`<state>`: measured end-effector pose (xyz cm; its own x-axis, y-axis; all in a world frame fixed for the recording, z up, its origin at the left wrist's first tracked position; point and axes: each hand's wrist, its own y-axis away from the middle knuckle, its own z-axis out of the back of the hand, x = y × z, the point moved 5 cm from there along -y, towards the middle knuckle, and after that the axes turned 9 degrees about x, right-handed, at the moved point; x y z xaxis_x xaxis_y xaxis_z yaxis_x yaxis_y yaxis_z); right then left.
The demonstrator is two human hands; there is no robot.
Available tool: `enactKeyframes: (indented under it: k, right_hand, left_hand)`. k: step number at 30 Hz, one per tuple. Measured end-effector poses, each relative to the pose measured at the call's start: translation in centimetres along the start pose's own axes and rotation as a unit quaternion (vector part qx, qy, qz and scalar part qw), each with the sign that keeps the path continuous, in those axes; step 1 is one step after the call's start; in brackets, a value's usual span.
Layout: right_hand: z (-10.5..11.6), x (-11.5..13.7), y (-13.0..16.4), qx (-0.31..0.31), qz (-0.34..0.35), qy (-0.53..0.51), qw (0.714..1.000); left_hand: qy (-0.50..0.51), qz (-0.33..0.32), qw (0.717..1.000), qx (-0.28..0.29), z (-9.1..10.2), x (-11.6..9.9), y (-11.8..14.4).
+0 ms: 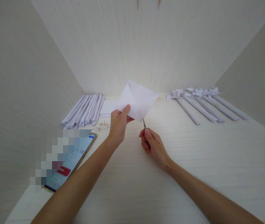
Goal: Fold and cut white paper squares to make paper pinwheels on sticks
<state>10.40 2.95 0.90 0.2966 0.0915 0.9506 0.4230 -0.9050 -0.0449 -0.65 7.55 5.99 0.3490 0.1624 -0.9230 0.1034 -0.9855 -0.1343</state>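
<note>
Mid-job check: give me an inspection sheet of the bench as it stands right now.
Surface: pale wood-grain table.
Job's things: folded white paper held up off the table; scissors, tips at the paper's lower corner.
Clutter: paper rolls back left; small pins beside them; finished paper pinwheels back right; phone front left, screen on.
Grippers: left hand pinches the paper; right hand grips the scissors.
Cables: nothing seen.
Surroundings: pale walls on three sides.

head cam – looks forward and down | close above table (193,161) | single view – walls on three sides
</note>
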Motion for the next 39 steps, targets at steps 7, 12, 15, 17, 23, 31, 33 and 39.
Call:
enactKeyframes:
  k: [7,12,15,17,23,31,33,39]
  right_hand:
    - [-0.03,-0.12,-0.01,0.000,-0.016,0.005,1.000]
    - [-0.22,-0.05,-0.02,0.003,-0.015,0.008,1.000]
    - [-0.25,-0.06,-0.03,0.002,-0.015,0.009,1.000]
    - [-0.24,-0.08,-0.02,0.001,-0.017,0.010,1.000]
    - [-0.14,-0.08,0.03,-0.005,-0.019,0.007,1.000]
    - [-0.07,-0.13,-0.08,-0.007,-0.021,-0.003,1.000]
    - [-0.06,-0.13,-0.09,-0.007,-0.019,-0.002,1.000]
    - [-0.04,-0.15,-0.02,-0.008,-0.018,0.001,1.000]
  left_hand:
    - [-0.017,0.010,1.000,-0.005,0.00,-0.09,0.12]
    - [-0.010,0.019,1.000,0.002,-0.23,0.15,0.34]
    - [-0.010,0.033,0.999,0.002,-0.36,0.45,0.54]
    - [-0.011,0.042,0.999,0.003,-0.41,0.60,0.64]
    - [-0.015,0.050,0.999,-0.005,-0.31,0.60,0.67]
    - [-0.025,0.056,0.998,-0.007,-0.32,0.58,0.67]
    - [-0.026,0.057,0.998,-0.007,-0.34,0.56,0.69]
    - [-0.026,0.057,0.998,-0.012,-0.27,0.49,0.69]
